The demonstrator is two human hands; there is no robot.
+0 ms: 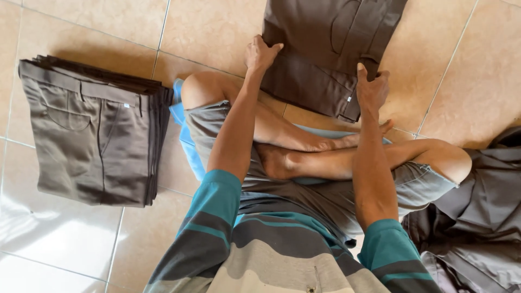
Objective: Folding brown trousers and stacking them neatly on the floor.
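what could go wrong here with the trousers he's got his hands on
1. Both hands sit at the near edge of the brown trousers, left hand and right hand; uneven pulling could leave a crooked fold.
2. The folded stack lies away to the person's left; carrying the trousers across may undo the fold.
3. The loose heap touches the right knee and could get dragged or creased.

A stack point(95, 135) of folded brown trousers lies on the tiled floor point(477, 65) at the left, waistbands toward the top, edges neatly aligned. A loose heap point(477, 217) of unfolded brown garments sits at the right, beside the person's knee. A blue mat point(187, 146) shows under the crossed legs, its edge just beside the stack.
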